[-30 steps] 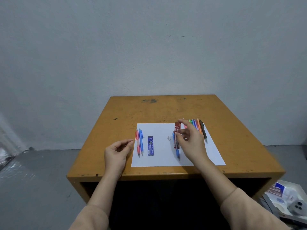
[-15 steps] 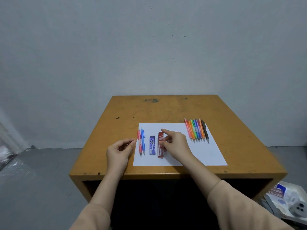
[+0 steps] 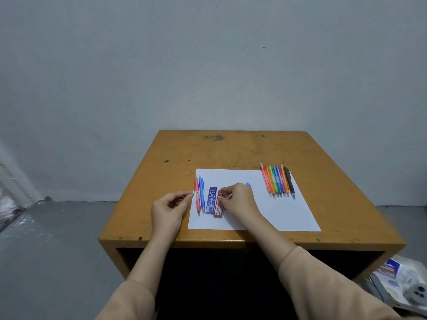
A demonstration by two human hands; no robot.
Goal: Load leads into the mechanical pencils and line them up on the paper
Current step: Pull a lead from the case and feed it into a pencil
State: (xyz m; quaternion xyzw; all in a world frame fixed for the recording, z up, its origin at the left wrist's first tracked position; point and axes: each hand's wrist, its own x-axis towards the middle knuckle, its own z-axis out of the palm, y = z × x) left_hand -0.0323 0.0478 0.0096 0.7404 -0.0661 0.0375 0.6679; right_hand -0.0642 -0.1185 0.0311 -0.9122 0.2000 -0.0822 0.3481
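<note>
Your left fingers (image 3: 188,197) were pinched tight on one thin lead (image 3: 200,192). It stuck out to the right from the fingertips, across the two pencils (image 3: 199,199) lying near-to-far at the left edge of the paper (image 3: 277,213). Your right fingers (image 3: 227,192) were curled over the far end of the red lead case (image 3: 218,209). That case lay flat on the paper just right of the blue lead case (image 3: 211,200), and both cases ran near-to-far.

The next move probably turned on the blue pencil (image 3: 248,184) peeking out past your right hand (image 3: 239,202). It lay to the right of the lead, with the right hand nearer to it and the left hand (image 3: 169,210) well apart from it. The lead ran left-to-right, while only one blue end of that pencil showed, so you could not read its long axis or whether it was open. I also could not tell whether the red case's lid was shut. The row of pencils (image 3: 276,182) sat far right on the paper, on the bench (image 3: 231,153).
</note>
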